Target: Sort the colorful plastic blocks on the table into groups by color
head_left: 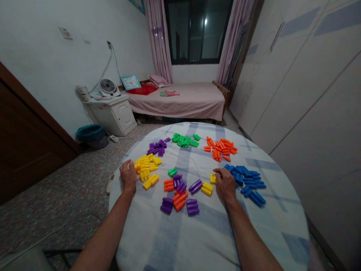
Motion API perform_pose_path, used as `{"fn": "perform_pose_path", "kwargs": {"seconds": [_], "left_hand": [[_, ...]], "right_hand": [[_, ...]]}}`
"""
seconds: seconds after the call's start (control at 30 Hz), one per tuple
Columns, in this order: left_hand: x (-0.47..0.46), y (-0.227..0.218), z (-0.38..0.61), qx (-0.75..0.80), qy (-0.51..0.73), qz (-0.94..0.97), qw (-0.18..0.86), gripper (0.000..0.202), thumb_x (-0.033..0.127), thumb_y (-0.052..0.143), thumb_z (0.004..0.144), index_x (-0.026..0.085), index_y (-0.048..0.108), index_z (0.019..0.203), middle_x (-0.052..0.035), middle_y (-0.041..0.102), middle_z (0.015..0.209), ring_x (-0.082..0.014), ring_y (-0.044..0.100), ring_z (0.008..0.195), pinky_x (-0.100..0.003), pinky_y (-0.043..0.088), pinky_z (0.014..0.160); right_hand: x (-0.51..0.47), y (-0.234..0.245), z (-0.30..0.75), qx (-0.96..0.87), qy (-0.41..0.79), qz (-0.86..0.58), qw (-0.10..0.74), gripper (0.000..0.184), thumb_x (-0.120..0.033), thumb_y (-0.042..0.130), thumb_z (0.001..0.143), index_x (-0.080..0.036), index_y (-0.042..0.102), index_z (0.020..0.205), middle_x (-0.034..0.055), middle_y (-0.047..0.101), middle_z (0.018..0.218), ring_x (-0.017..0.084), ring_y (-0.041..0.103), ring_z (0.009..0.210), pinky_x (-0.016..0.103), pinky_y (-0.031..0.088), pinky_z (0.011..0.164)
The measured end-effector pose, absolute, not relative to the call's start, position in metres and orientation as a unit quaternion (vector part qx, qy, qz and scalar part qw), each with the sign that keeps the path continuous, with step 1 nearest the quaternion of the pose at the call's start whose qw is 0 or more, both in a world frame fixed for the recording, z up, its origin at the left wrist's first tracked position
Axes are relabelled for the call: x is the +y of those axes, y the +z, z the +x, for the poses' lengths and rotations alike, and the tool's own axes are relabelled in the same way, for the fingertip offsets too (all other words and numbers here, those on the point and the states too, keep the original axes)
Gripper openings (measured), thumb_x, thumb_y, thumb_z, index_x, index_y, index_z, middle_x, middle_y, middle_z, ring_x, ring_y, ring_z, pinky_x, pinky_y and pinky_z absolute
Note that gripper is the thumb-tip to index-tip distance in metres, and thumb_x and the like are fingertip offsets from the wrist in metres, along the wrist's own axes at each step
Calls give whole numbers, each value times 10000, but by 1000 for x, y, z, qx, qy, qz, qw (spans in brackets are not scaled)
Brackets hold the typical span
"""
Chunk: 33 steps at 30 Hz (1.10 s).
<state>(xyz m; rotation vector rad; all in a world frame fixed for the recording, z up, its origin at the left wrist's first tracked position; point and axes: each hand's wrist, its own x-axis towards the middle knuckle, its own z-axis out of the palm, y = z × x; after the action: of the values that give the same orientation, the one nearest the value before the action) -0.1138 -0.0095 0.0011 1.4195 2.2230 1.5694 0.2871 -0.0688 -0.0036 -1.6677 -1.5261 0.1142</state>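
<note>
My left hand (128, 175) rests on the round table (214, 233), fingers curled at the edge of the yellow pile (146, 167); what they hold, if anything, is hidden. My right hand (225, 182) lies with fingers bent over a yellow piece (212, 178), touching it, right beside the blue pile (248, 180). Between my hands lies a mixed cluster of orange, purple, yellow and green pieces (180, 194). Sorted piles of purple (157, 146), green (184, 140) and orange (221, 147) sit further back.
The table wears a white and blue checked cloth. Beyond it stand a bed (183, 99), a white nightstand (113, 113) with a fan (108, 87), a teal basin (90, 132) on the floor, a wardrobe (296, 75) at right and a brown door (25, 143) at left.
</note>
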Motion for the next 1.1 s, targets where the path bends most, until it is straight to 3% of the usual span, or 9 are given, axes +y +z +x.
{"fn": "perform_pose_path", "kwargs": {"seconds": [0.2, 0.3, 0.43, 0.5, 0.7, 0.93, 1.1], "left_hand": [[-32, 29, -87, 645, 505, 567, -83, 345, 365, 432, 855, 145, 563, 1087, -140, 503, 1219, -262, 433, 1211, -438, 328, 1060], [-53, 48, -46, 541, 410, 733, 37, 316, 379, 462, 857, 196, 570, 1091, -85, 563, 1109, -210, 553, 1032, -381, 452, 927], [-69, 57, 0, 472, 197, 852, 107, 566, 481, 625, 735, 254, 503, 1238, -90, 483, 1264, -235, 531, 1082, -356, 447, 903], [-68, 58, 12, 479, 130, 860, 116, 623, 524, 647, 695, 253, 499, 1235, -89, 499, 1228, -239, 536, 1054, -345, 444, 878], [-58, 65, 20, 474, 52, 871, 120, 347, 470, 576, 742, 217, 569, 979, -37, 551, 975, -174, 562, 827, -276, 433, 715], [-60, 71, 34, 470, 5, 879, 83, 394, 426, 584, 719, 214, 544, 1049, -64, 558, 969, -211, 578, 845, -300, 438, 704], [-58, 64, 39, 469, 16, 881, 57, 257, 326, 452, 821, 207, 550, 1026, -78, 558, 964, -204, 580, 863, -304, 438, 735]], "right_hand": [[-70, -3, 286, -607, 52, -671, 423, 287, -213, 383, 782, -167, 656, 857, 76, 664, 901, 198, 587, 866, 329, 423, 815], [-70, -2, 285, -607, 52, -673, 420, 291, -218, 377, 789, -168, 655, 862, 72, 663, 901, 200, 587, 872, 328, 423, 809], [-71, -1, 285, -611, 53, -669, 420, 290, -216, 377, 787, -162, 655, 852, 77, 664, 898, 201, 589, 871, 330, 424, 817], [-71, -2, 286, -614, 54, -666, 421, 292, -212, 376, 785, -163, 656, 854, 77, 667, 896, 201, 590, 869, 332, 424, 818], [-70, -3, 285, -612, 56, -670, 416, 288, -215, 383, 791, -168, 658, 860, 73, 668, 910, 196, 592, 865, 325, 423, 808], [-70, -2, 284, -611, 55, -675, 409, 289, -220, 379, 793, -177, 658, 852, 64, 664, 892, 194, 587, 863, 321, 417, 793], [-71, -2, 284, -611, 58, -673, 413, 280, -233, 386, 796, -179, 655, 851, 64, 665, 895, 190, 588, 851, 319, 418, 792]]}}
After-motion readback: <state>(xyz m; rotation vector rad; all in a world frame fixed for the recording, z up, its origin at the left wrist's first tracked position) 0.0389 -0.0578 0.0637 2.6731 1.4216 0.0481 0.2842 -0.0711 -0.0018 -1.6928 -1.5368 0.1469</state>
